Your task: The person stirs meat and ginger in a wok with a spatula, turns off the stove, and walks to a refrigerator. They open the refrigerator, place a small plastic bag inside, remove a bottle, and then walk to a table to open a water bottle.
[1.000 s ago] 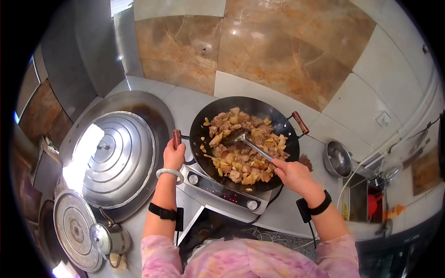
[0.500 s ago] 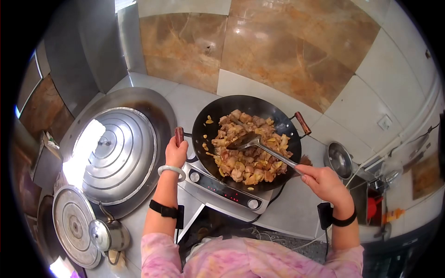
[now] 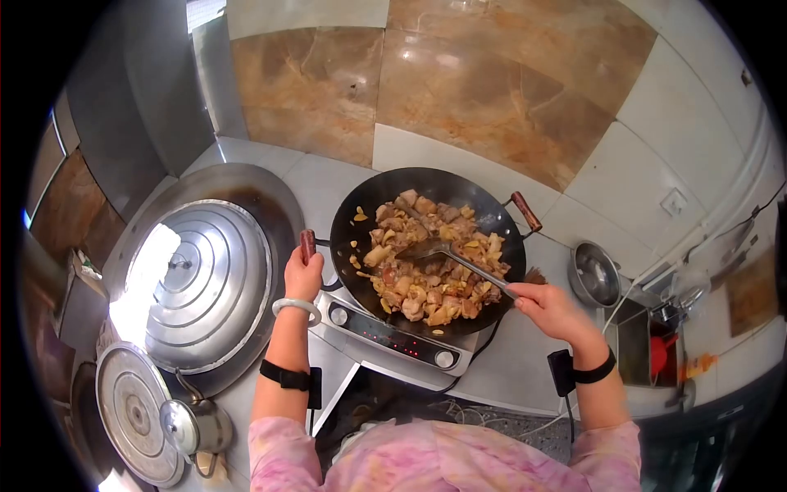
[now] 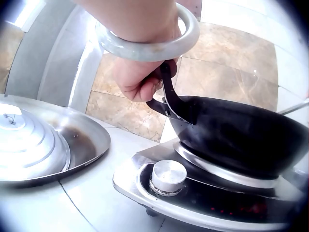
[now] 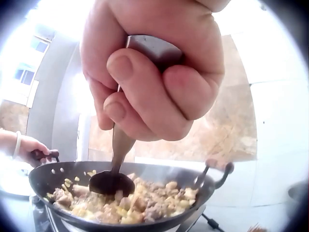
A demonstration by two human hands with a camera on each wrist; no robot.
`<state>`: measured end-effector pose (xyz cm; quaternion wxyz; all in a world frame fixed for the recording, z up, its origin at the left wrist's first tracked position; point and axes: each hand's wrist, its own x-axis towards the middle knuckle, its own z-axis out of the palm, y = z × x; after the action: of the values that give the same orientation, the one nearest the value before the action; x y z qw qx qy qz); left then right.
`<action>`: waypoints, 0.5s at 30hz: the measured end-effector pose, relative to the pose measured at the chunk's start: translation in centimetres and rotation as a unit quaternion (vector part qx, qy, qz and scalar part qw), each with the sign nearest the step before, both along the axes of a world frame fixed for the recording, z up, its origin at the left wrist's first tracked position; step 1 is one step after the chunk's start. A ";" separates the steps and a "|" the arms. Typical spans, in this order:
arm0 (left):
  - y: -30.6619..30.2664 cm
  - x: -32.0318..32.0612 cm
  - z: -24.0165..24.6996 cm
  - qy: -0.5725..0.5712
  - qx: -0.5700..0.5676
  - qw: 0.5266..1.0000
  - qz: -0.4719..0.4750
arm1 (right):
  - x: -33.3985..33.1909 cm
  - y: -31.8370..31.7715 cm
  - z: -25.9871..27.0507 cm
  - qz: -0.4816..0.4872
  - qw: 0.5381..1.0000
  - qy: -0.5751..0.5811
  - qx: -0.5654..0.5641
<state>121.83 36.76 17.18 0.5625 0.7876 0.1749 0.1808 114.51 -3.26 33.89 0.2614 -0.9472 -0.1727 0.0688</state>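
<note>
A black wok [image 3: 393, 182] holds browned meat chunks [image 3: 420, 299] mixed with yellowish slices. On its near-left side, my left hand [image 3: 303, 277] grips the wooden handle [image 3: 308, 243]; the left wrist view shows the fingers curled round it, below a pale bangle [image 4: 149, 50]. My right hand [image 3: 551, 310] holds the end of a metal spatula [image 3: 478, 269], its shaft running down to the left. Curled fingers wrap that shaft in the right wrist view. The spatula's dark blade [image 5: 112, 183] rests low among the chunks, near the middle of the wok.
Beneath the wok is an induction cooker [image 3: 389, 343] with red lights. At left, a domed lid [image 3: 221, 287] covers a large pan [image 3: 279, 184], with a flat lid [image 3: 135, 410] and kettle [image 3: 205, 425] nearer. A metal bowl [image 3: 596, 275] and sink [image 3: 633, 348] lie right.
The right hand drew back right with the spatula, lifting its blade over the food, then came slightly left again with the blade lower. The left hand keeps its grip on the handle.
</note>
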 end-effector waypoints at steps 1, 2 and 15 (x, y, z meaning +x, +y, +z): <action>-0.1 -0.1 0.1 -0.002 -0.006 1.000 0.001 | -1.3 -0.2 2.5 -0.022 0.999 0.018 -0.026; -0.2 -0.3 0.2 0.000 -0.007 1.000 0.001 | -1.9 -0.4 3.8 -0.043 0.997 0.035 -0.052; -0.2 -0.4 0.6 -0.012 0.011 1.000 -0.002 | 0.1 1.8 -4.0 0.007 0.996 -0.022 -0.085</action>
<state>121.47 36.58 17.78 0.5559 0.7921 0.1646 0.1909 114.60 -1.50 29.87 0.1752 -0.9661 -0.1784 0.0645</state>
